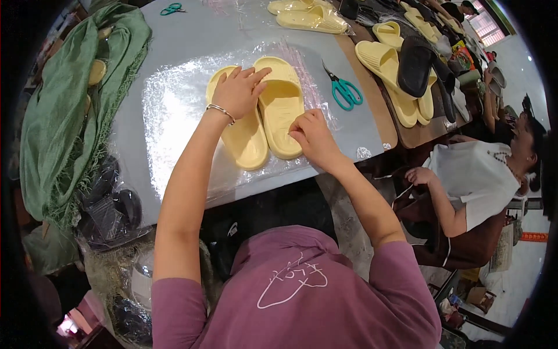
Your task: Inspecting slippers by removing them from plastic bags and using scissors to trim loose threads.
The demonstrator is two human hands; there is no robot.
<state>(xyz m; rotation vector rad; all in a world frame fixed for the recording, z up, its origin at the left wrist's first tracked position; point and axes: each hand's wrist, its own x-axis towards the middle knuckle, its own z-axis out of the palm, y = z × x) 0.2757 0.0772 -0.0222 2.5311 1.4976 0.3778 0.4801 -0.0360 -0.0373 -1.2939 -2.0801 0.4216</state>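
Observation:
A pair of pale yellow slide slippers lies side by side on the table, toes away from me. My left hand (239,93) rests across the straps with its fingers spread, covering most of the left slipper's (249,145) strap and touching the right slipper's (278,107) strap. Over the heel of the right slipper, my right hand (314,136) is closed, thumb and fingertips drawn together. Anything pinched there is too small to make out. Beneath the slippers are clear, shiny plastic sheets or bags (168,110).
Teal-handled scissors (346,93) lie to the right, and small teal snips (172,9) at the far left. Green cloth (52,116) drapes over the left side. Wrapped yellow slippers (311,20) lie at the back. More yellow and black slippers (415,67) cover the right table; a person (471,180) sits beside it.

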